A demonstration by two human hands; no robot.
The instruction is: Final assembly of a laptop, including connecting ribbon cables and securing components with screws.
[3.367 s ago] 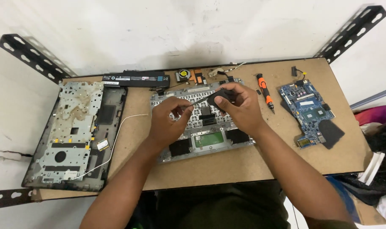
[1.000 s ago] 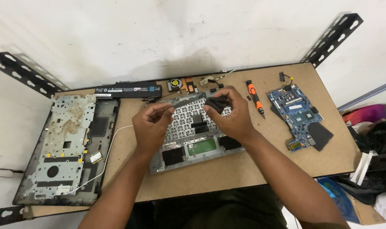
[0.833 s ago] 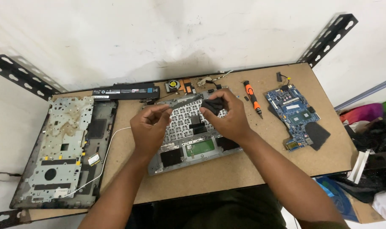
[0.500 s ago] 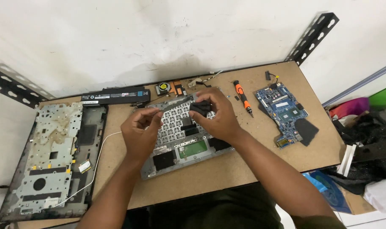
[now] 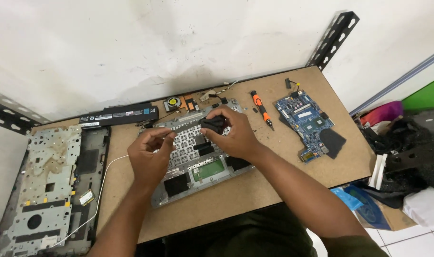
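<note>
**A:** What is in hand here?

**B:** Stripping a laptop, by the look of it. The grey metal keyboard frame (image 5: 198, 159) lies underside up in the middle of the brown wooden desk (image 5: 255, 190), and both hands are over its far half. The right hand (image 5: 233, 135) has its fingers clenched around a small black soft-looking piece (image 5: 213, 124), held at the frame's upper edge. I cannot tell whether the piece is free of the frame or attached to it.

**A:** And the left hand (image 5: 150, 152)?

**B:** Thumb and forefinger are pinched together just above the frame's left part. What is between them is too small to make out.

**A:** What does the work call for at this point?

**B:** I'd judge a light, steady pull, with the frame kept flat. The parts there look thin.

**A:** Any trays or boxes?

**B:** None on the desk. The nearest thing is the dark laptop base shell (image 5: 50, 190) at the left edge. It holds a pale metal plate and a small card, and a thin white cable (image 5: 105, 185) runs out of it. The loose parts lie bare: a long black battery bar (image 5: 119, 115), a small round fan (image 5: 171, 102), an orange-and-black screwdriver (image 5: 261, 107) and a blue circuit board (image 5: 305, 123) at the right.
</note>
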